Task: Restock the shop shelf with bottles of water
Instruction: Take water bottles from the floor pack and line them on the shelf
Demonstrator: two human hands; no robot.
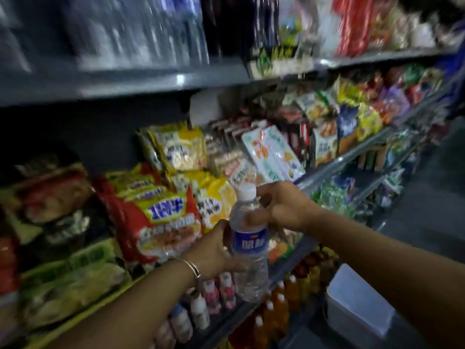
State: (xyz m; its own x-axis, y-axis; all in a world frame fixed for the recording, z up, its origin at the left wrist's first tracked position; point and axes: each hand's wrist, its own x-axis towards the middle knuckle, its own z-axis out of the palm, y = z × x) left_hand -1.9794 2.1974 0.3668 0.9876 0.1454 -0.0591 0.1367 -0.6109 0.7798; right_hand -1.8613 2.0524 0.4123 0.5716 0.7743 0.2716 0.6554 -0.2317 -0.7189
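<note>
Step in hand: one water bottle point(249, 244) is held up in front of the shelves, between pick-up and placing; it is not on any shelf yet.
Bottle: clear plastic, white cap, blue label, almost upright, with the cap tilted a little to the far side. It is in the air, near the middle of the view, in front of the noodle packets point(161, 217).
Left hand point(216, 250): it holds the bottle at the label from the left side, fingers curled round the body.
Right hand point(279, 207): it holds the upper part just below the cap, thumb in front and the other fingers behind the neck.
Goal place: on the top shelf point(120, 84), far left, I see a blurred row of clear bottles point(136, 31); I judge this is the water row, but the blur does not allow me to be sure.
Next move: lift the bottle up and to the left, find a free gap in that row, set it upright with the label to the front.
Care: the small drink bottles point(214, 295) on the lower shelf stand just under the hands.
</note>
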